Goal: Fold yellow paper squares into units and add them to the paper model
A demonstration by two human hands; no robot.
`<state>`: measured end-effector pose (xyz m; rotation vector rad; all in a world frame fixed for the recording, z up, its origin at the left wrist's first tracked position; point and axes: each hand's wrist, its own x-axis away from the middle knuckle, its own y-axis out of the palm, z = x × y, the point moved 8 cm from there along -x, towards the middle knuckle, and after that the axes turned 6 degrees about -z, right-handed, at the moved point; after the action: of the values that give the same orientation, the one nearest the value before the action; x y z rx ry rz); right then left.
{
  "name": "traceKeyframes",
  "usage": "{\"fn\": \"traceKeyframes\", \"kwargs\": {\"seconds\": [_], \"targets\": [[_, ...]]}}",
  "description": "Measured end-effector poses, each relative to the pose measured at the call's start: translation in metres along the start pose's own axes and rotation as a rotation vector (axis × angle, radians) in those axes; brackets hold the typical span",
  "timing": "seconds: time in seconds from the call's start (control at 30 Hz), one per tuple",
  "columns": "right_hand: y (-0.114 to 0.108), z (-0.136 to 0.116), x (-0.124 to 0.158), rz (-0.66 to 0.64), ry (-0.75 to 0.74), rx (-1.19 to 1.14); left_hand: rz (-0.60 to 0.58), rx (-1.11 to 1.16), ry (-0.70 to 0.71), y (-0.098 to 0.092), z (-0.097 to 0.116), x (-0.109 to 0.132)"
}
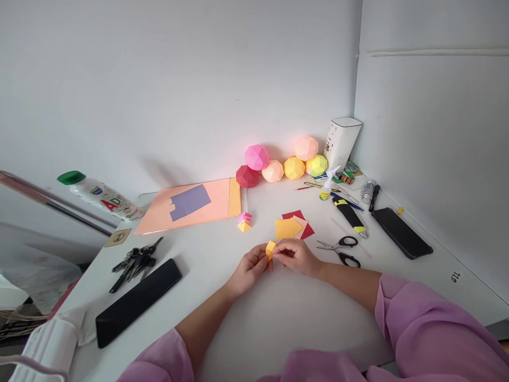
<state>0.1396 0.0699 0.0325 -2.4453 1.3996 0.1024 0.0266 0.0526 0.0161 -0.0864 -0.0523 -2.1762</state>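
A small folded yellow paper piece (271,248) is held between both hands above the white table. My left hand (251,268) pinches it from the left, fingers closed. From the right, my right hand (296,255) grips its edge with thumb and finger. Just beyond lie a yellow paper sheet (287,228), red paper (307,232) and a pale pink piece. Small folded pink and yellow paper shapes (245,223) stand left of them. Black-handled scissors (338,248) lie partly open to the right of my right hand.
Faceted paper balls (294,168) line the wall, near a glue bottle (326,188) and white container (342,140). At right are a utility knife (350,216) and black case (401,233). Peach sheets (214,199), keys (137,262), a black phone-like slab (137,303) and white bottle (103,196) occupy the left.
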Motion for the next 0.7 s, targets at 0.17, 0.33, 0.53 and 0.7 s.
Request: {"fn": "traceKeyframes", "kwargs": {"seconds": [0.17, 0.33, 0.53, 0.7], "targets": [[0.001, 0.012, 0.001, -0.016, 0.092, -0.079, 0.018, -0.037, 0.003, 0.003, 0.002, 0.001], [0.000, 0.013, 0.002, -0.001, 0.152, -0.129, 0.057, -0.031, -0.015, 0.001, 0.000, -0.001], [0.000, 0.007, -0.001, -0.018, 0.150, 0.034, 0.082, -0.020, 0.007, -0.001, -0.006, -0.003], [0.003, 0.006, -0.003, -0.048, 0.146, 0.140, 0.069, -0.075, 0.057, 0.001, -0.008, -0.004]]}}
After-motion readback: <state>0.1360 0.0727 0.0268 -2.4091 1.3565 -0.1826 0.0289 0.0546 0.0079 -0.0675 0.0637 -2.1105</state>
